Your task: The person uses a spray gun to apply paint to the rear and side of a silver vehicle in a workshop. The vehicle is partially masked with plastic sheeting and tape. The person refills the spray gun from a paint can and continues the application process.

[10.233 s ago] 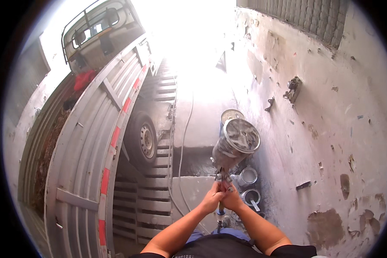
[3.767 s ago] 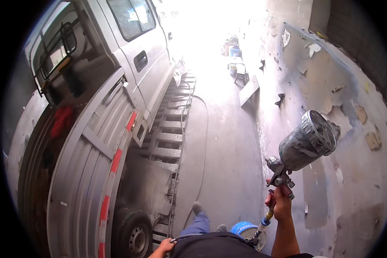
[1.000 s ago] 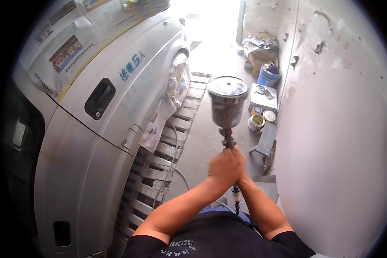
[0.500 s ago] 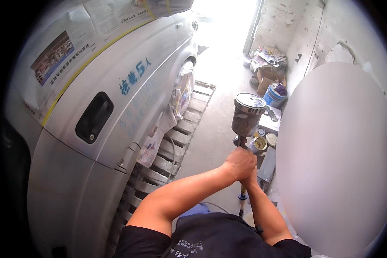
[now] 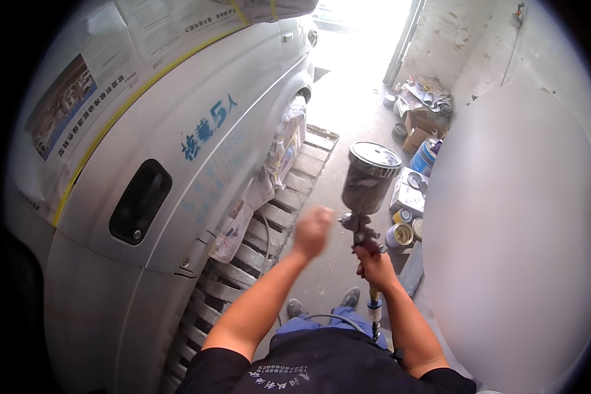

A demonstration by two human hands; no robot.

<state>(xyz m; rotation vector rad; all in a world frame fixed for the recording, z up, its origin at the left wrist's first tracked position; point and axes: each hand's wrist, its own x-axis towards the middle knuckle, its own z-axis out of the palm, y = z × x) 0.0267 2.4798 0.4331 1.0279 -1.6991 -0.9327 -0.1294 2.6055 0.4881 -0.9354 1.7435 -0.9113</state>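
My right hand (image 5: 377, 268) is closed round the handle of a spray gun (image 5: 360, 226), held upright in front of me. A metal paint cup (image 5: 369, 177) with a shiny lid sits on top of the gun. From the handle's bottom a fitting and an air hose (image 5: 338, 317) run down toward my body. My left hand (image 5: 313, 233) is in the air left of the gun, apart from it and smeared by motion, so its fingers cannot be made out. To the left stands a silver vehicle (image 5: 138, 131) with a black door handle (image 5: 142, 201) and blue lettering.
Newspaper (image 5: 125, 59) and yellow tape (image 5: 111, 125) cover the vehicle's windows; paper also wraps its wheel. A slatted grate (image 5: 289, 197) lies beside it. Along the right wall (image 5: 463, 39) stand paint tins (image 5: 399, 234), a blue bucket (image 5: 424, 157) and a cardboard box (image 5: 421, 128).
My left hand has come off the gun and moved left. The right hand still holds the gun, which has shifted slightly left. My shoes have come into view.
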